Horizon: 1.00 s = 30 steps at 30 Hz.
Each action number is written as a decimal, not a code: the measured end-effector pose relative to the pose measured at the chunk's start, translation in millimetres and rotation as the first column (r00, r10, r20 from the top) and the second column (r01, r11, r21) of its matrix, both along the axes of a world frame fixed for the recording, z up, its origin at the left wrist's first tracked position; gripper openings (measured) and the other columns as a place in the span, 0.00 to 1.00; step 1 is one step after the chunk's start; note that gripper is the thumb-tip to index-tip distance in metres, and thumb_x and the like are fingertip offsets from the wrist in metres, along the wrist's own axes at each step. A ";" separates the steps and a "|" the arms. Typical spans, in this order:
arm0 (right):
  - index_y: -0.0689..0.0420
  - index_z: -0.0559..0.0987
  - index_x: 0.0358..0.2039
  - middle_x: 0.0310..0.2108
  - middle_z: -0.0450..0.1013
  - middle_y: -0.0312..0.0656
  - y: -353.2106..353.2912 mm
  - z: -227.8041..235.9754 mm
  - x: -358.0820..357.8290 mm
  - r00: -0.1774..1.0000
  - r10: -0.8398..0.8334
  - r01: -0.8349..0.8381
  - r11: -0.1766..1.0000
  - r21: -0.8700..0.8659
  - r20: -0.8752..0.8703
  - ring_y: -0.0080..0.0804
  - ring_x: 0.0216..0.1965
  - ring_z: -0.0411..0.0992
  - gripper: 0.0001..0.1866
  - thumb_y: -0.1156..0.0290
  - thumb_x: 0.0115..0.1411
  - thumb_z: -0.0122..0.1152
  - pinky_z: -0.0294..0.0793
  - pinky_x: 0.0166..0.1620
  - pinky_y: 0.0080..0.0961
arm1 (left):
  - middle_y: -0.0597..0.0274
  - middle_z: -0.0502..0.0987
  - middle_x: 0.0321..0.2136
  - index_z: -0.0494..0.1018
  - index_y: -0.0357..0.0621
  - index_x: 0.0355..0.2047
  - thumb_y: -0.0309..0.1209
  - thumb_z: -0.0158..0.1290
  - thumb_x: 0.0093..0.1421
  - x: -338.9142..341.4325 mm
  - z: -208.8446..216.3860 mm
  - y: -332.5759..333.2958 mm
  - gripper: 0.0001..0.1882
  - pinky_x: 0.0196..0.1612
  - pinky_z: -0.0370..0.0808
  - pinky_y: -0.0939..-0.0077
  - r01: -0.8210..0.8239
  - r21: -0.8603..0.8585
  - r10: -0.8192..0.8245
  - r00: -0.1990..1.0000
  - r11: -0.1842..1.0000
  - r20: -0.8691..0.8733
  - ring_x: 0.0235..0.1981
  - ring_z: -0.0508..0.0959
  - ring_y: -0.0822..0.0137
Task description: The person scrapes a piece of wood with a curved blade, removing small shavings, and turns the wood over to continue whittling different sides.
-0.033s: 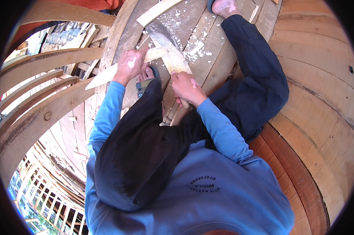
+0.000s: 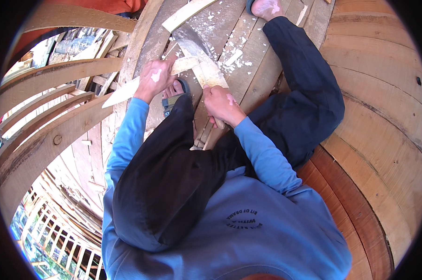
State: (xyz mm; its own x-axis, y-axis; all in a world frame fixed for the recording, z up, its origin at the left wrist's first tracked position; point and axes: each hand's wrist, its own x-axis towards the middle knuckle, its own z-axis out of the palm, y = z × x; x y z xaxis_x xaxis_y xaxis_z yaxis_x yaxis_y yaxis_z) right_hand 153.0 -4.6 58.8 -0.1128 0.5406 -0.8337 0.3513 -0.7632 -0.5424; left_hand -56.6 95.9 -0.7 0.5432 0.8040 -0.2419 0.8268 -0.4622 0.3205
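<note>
In the head view, a person in a blue long-sleeved top (image 2: 276,228) and dark trousers (image 2: 304,88) bends over a plank floor (image 2: 239,95), the left hand (image 2: 156,79) closed around a pale wooden strip (image 2: 123,93) whose pointed end juts out to the left. The right hand (image 2: 224,103) has its fingers wrapped firmly around the handle of a broad-bladed knife (image 2: 208,70), the blade slanting up and left beside the strip's other end, though I cannot tell whether they touch. White shavings (image 2: 234,57) litter the planks beyond, and a sandalled foot (image 2: 173,91) rests near the left hand.
</note>
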 end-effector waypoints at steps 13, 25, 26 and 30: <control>0.70 0.74 0.22 0.12 0.72 0.49 -4.3 -5.7 3.6 1.000 0.006 -0.006 1.000 0.029 -0.024 0.40 0.12 0.74 0.30 0.59 0.72 0.34 0.78 0.22 0.38 | 0.47 0.79 0.24 0.75 0.44 0.47 0.38 0.66 0.50 -4.6 -11.7 -3.6 0.25 0.35 0.75 0.54 0.016 0.038 -0.019 0.996 0.999 0.091 0.30 0.80 0.45; 0.69 0.76 0.21 0.11 0.72 0.49 -10.0 -17.4 1.8 1.000 0.012 -0.012 0.997 0.080 -0.001 0.42 0.13 0.74 0.31 0.60 0.71 0.35 0.79 0.24 0.38 | 0.44 0.81 0.32 0.75 0.42 0.50 0.38 0.66 0.51 0.4 -7.7 -5.3 0.27 0.41 0.76 0.55 -0.018 -0.057 0.018 1.000 0.998 0.004 0.35 0.82 0.44; 0.69 0.76 0.21 0.11 0.72 0.49 -10.4 -18.7 1.9 1.000 0.019 -0.020 0.994 0.106 0.004 0.42 0.13 0.74 0.31 0.60 0.71 0.35 0.79 0.24 0.38 | 0.44 0.81 0.32 0.75 0.41 0.51 0.38 0.66 0.51 0.2 -7.6 -5.6 0.28 0.42 0.76 0.55 -0.025 -0.071 0.025 1.000 0.997 0.004 0.36 0.82 0.44; 0.70 0.76 0.20 0.11 0.72 0.49 -8.8 -17.8 2.6 1.000 0.026 -0.025 0.996 0.081 -0.007 0.42 0.12 0.74 0.32 0.60 0.72 0.34 0.79 0.23 0.38 | 0.41 0.82 0.35 0.74 0.39 0.53 0.38 0.66 0.49 0.7 -6.3 -6.3 0.31 0.45 0.76 0.55 -0.057 -0.117 0.058 0.998 0.992 0.008 0.39 0.81 0.43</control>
